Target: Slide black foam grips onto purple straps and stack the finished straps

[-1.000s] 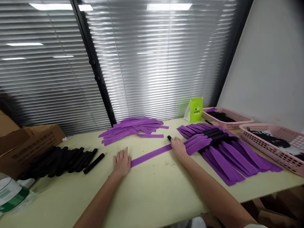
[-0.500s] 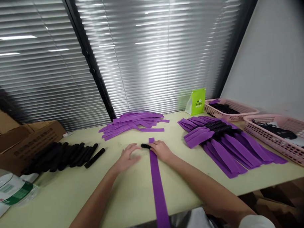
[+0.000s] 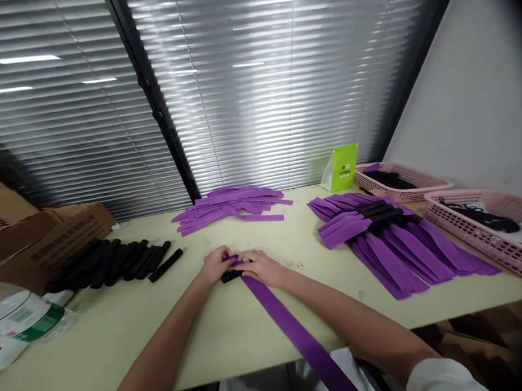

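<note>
A long purple strap [image 3: 286,320] runs from between my hands down over the table's front edge. My left hand [image 3: 215,265] pinches the strap's far end. Beside it, my right hand [image 3: 261,268] has its fingers closed on the strap and on a short black ribbed grip [image 3: 230,276]. The grip lies across the strap, partly hidden under my right fingers. Whether the strap's end passes through the grip cannot be made out.
Black ribbed grips [image 3: 117,260] are heaped at left beside a cardboard box [image 3: 69,236] and a plastic bottle [image 3: 29,317]. Loose purple straps [image 3: 235,205] lie at the back. Straps with grips [image 3: 395,248] are piled at right, near pink baskets [image 3: 480,233] and a green bag [image 3: 342,168].
My left hand has moved in from beside the strap and closed on its end. The strap's far end and the black grip have shifted left, and the strap now slants.
</note>
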`<state>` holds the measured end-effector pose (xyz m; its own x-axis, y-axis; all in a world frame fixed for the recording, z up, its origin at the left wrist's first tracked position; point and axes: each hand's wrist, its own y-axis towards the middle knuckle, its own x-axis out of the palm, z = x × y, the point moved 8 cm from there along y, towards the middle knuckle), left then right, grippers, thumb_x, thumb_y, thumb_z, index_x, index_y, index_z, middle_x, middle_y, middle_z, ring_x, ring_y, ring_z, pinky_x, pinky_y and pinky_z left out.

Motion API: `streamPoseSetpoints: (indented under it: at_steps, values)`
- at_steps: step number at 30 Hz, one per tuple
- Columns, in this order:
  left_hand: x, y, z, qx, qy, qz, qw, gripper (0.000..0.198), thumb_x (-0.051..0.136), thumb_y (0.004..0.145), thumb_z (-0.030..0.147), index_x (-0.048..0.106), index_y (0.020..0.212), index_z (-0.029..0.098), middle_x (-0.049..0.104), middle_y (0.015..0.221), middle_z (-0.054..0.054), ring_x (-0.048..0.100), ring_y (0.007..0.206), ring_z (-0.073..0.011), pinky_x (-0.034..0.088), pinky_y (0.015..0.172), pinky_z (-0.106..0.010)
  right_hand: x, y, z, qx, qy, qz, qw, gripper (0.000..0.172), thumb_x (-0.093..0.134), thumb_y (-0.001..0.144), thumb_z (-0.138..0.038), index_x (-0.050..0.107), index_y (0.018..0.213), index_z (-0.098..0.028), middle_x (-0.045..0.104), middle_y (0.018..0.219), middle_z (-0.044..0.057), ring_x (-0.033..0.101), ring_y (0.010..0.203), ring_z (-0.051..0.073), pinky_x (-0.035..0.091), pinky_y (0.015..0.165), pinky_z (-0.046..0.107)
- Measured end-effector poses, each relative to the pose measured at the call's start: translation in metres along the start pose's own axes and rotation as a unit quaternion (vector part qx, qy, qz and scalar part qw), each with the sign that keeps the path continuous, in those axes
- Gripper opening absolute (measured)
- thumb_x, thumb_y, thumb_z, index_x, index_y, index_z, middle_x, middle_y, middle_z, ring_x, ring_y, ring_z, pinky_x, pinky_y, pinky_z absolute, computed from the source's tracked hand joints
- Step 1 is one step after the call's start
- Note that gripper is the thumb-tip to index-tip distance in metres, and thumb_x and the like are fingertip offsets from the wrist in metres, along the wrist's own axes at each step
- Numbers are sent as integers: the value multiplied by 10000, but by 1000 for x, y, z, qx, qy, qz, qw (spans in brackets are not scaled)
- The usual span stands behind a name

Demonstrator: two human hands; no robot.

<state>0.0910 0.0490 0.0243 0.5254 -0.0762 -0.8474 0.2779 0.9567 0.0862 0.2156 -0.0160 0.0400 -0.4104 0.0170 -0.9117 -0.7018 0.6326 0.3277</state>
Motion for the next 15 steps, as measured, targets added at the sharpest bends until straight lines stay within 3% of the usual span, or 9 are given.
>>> streamPoseSetpoints:
  at_steps: [3,6,10,15]
  values:
    - [-6,0,6,31,-5,26,999,160,569,768,353,608,857,227,656,744,37,582,701,-149,412,710,-276,1,2,4,10,0,-17,1000,321,421,963,-323,597,1226,-269,609,1140,53,518,1007,158,336,929,299]
    - [-25,5,-4,35,10,88,995,135,563,785,322,629,868,240,686,840,17,600,779,-165,403,789,-301,-1,2,9,30,-8,-34,999,321,424,960,-359,599,1220,-292,635,1089,43,501,995,169,317,909,306]
    - [-72,4,-44,-16,59,223,973,174,531,822,295,642,943,237,694,910,-14,613,813,-186,379,841,-332,-9,-2,12,24,1,-41,999,329,397,963,-392,610,1200,-311,644,1107,25,472,1012,181,284,908,307]
    - [-129,-23,-94,-87,142,358,919,231,475,859,294,619,1018,208,670,957,-67,575,950,-231,363,849,-331,-16,-8,16,21,33,-70,997,320,396,966,-385,609,1200,-336,644,1122,12,479,1022,183,270,910,311]
